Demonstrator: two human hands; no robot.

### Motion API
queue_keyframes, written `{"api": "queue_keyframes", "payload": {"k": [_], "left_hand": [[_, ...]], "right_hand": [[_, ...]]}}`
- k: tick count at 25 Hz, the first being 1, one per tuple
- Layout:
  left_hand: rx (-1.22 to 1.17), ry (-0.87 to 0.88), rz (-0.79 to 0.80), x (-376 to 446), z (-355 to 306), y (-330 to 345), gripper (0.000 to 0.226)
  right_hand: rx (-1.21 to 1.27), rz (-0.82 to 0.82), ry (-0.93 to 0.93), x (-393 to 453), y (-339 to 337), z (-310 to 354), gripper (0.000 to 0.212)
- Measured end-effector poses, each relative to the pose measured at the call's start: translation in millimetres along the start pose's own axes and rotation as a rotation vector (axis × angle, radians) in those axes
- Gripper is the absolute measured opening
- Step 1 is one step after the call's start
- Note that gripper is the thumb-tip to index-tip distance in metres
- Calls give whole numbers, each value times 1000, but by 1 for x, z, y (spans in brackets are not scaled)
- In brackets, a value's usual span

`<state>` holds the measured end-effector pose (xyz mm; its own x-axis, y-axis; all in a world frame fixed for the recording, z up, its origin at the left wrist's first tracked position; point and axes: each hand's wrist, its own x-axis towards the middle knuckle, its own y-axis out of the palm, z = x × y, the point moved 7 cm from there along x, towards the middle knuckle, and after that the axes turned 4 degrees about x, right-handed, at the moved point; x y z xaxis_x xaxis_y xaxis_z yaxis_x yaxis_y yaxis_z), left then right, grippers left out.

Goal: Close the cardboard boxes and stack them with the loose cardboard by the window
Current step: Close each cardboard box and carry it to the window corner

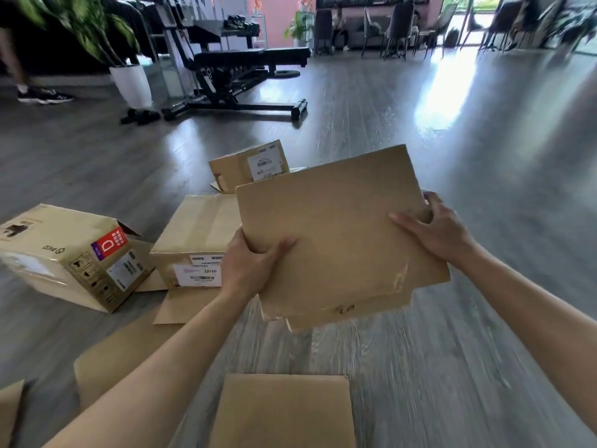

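I hold a stack of flat loose cardboard sheets (pixel 336 227) above the floor. My left hand (pixel 248 263) grips its left edge, thumb on top. My right hand (pixel 436 227) grips its right edge. On the floor at left stand three cardboard boxes: one with a red sticker and a raised flap (pixel 71 253), a taped one with a barcode label (pixel 197 240), and a smaller one farther back (pixel 248 166). More loose cardboard lies on the floor: a sheet below me (pixel 284 412), another at lower left (pixel 122 357), and one under the taped box (pixel 187 305).
A black weight bench (pixel 245 79) and a potted plant (pixel 129 79) stand at the back left, beside a person's leg and shoe (pixel 42 95). Chairs (pixel 397 27) and bright glass doors (pixel 468 17) are at the far right. Grey wood floor (pixel 484 156) stretches to the right.
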<state>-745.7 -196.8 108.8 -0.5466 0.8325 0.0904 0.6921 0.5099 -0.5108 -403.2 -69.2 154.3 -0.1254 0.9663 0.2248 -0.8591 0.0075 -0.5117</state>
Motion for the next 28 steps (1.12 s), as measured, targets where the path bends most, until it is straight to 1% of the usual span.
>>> {"api": "queue_keyframes", "payload": {"k": [2, 4, 8, 11, 14, 18, 19, 21, 22, 24, 26, 28], "left_hand": [[-54, 5, 10, 5, -3, 4, 97], [-47, 8, 15, 8, 1, 11, 98], [23, 0, -23, -5, 33, 37, 77], [122, -57, 14, -24, 75, 63, 71], [169, -82, 110, -44, 117, 90, 71], [248, -137, 184, -51, 152, 104, 61], [263, -137, 216, -49, 155, 104, 63], [247, -137, 309, -43, 155, 106, 66], [233, -140, 374, -39, 154, 106, 72], [218, -149, 500, -31, 144, 104, 95], [140, -168, 532, -18, 132, 96, 111], [58, -204, 512, -3, 120, 89, 118]], "right_hand": [[-3, 13, -17, 1, -4, -1, 78], [12, 56, 5, 1, -4, -13, 88], [-76, 95, 39, -17, 7, -55, 98], [-165, 122, 120, -52, 32, -102, 107], [-164, 175, 235, -94, 57, -153, 102], [-219, 253, 342, -117, 72, -196, 79], [-216, 267, 366, -115, 71, -199, 79], [-202, 328, 386, -106, 67, -199, 86], [-200, 375, 390, -103, 64, -197, 90], [-144, 472, 425, -97, 57, -193, 95], [-20, 553, 459, -92, 47, -186, 95], [97, 587, 479, -82, 37, -175, 96]]}}
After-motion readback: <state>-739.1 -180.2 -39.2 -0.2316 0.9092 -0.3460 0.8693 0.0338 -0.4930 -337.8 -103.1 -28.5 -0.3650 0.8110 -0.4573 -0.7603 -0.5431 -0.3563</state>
